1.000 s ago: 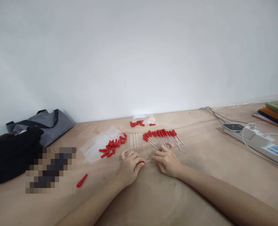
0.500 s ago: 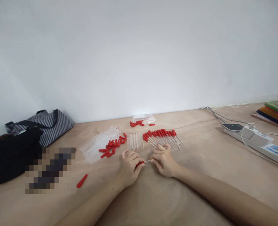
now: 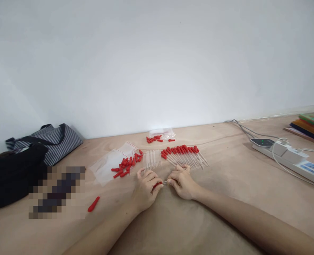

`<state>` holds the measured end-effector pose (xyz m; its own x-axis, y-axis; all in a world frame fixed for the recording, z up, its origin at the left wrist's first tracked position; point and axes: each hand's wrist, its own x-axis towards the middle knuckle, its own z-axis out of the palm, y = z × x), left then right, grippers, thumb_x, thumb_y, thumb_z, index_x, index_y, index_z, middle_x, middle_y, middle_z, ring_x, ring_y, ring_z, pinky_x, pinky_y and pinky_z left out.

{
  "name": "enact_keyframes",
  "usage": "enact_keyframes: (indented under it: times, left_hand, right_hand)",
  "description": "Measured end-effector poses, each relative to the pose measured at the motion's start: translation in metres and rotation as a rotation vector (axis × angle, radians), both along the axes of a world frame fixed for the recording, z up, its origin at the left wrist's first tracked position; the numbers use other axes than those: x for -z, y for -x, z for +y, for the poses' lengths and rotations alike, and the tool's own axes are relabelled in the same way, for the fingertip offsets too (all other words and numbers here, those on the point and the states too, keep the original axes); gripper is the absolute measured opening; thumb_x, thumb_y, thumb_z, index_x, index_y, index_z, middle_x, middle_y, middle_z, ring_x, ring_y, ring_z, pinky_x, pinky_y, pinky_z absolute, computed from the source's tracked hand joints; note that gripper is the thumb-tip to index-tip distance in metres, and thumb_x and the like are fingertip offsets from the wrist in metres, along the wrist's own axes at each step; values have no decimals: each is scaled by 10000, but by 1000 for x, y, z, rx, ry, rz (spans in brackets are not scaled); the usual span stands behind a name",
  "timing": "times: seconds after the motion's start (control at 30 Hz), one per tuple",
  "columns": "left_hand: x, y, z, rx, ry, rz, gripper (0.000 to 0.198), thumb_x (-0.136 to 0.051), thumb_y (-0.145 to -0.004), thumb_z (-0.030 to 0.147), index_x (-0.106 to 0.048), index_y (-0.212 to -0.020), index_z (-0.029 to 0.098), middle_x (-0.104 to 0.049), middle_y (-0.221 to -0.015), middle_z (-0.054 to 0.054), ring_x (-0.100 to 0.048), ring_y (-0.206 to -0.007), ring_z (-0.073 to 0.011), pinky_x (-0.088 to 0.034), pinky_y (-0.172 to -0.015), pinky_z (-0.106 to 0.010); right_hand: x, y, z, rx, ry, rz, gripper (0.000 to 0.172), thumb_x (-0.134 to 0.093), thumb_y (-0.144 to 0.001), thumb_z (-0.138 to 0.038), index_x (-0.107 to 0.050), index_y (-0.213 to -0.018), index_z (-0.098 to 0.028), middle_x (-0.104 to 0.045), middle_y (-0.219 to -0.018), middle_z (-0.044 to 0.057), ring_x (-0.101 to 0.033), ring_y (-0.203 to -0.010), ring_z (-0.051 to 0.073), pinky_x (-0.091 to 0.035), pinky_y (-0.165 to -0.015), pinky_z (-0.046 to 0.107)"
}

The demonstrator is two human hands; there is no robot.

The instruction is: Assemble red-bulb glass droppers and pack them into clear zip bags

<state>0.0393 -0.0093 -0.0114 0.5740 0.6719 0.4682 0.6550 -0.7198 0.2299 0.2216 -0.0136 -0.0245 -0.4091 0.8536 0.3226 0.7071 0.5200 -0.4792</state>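
Note:
Pinched in the fingers of my left hand is a red rubber dropper bulb, mostly hidden by the fingers. My right hand is closed on a thin clear dropper tube; a short length of it shows between the hands, meeting the bulb's end. How deep the tube sits in the bulb I cannot tell. Beyond my right hand lies a row of droppers with red bulbs. Several bare clear tubes lie beyond my left hand, beside a pile of loose red bulbs.
Clear zip bags lie under and beside the pile. One single red bulb is at the left. Farther back are more bulbs and another bag. A striped bag stands left; a power strip with cables lies right.
My right hand has shifted slightly left, towards my left hand, and less of the tube shows between them. My left hand stays nearly still, holding the bulb.

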Motion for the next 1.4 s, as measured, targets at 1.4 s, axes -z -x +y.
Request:
enact_keyframes:
  times: [1.4]
  left_hand:
    - [-21,104,-22,-909,116,446,330,-381,-806,353,-532,-1015,148,-512,-1000,-133,-509,-912,-288,-399,-706,-350]
  right_hand:
    - [-14,4,56,628,44,-300,325,-390,-825,-363,-649,-777,-172,-657,-811,120,-514,-879,254,-210,-759,389]
